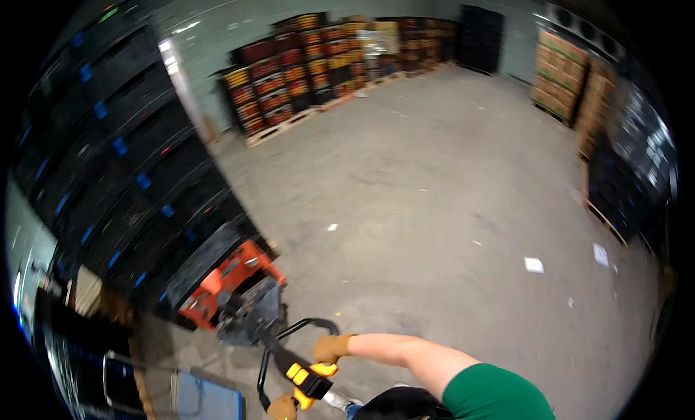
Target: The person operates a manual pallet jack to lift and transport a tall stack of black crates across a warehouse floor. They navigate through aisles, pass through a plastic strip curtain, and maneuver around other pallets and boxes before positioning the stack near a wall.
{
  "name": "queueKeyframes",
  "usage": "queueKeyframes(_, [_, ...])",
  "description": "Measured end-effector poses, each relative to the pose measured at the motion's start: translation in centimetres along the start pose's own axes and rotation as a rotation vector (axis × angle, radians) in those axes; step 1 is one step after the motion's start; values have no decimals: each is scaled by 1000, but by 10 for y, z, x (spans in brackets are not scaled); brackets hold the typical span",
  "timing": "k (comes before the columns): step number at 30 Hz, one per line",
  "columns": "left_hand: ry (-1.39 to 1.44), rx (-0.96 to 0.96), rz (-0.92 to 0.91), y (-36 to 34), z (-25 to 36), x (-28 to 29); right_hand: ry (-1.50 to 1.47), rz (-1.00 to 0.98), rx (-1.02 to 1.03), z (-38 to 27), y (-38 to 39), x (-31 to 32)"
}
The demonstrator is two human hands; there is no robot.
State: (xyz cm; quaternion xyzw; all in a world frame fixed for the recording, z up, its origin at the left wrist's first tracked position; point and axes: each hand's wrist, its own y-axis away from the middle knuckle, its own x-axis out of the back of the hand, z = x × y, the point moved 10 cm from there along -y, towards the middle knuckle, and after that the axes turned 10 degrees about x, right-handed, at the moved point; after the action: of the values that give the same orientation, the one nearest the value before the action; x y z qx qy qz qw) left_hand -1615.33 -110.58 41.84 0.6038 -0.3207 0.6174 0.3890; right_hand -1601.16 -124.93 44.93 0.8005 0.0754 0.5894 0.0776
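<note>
An orange and dark electric pallet truck (228, 275) stands at the foot of a tall stack of black crates (137, 152) on my left. Its tiller (289, 362) reaches toward me, with yellow controls and a looped black guard. My right hand (331, 348), in a brown glove, is closed on the tiller's grip at the top of the control head. My left hand (283, 408), also gloved, grips the other side of the head at the bottom edge, only partly in view.
Pallets of dark and yellow crates (297, 80) line the far wall. Boxed and wrapped pallets (557, 76) stand at the right. A blue flat trolley (206, 398) is at lower left. Paper scraps (533, 265) lie on the concrete floor (405, 174).
</note>
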Motion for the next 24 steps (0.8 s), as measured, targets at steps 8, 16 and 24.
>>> queueKeyframes(8, [234,82,-242,42,38,30,19,48,30,5,15,-9])
queueKeyframes(16, [223,-38,-160,117,102,-15,91,89,22,-34,120,-31])
queueKeyframes(24, [-6,-263,-28,217,188,-13,110,70,-21,-91,240,-76])
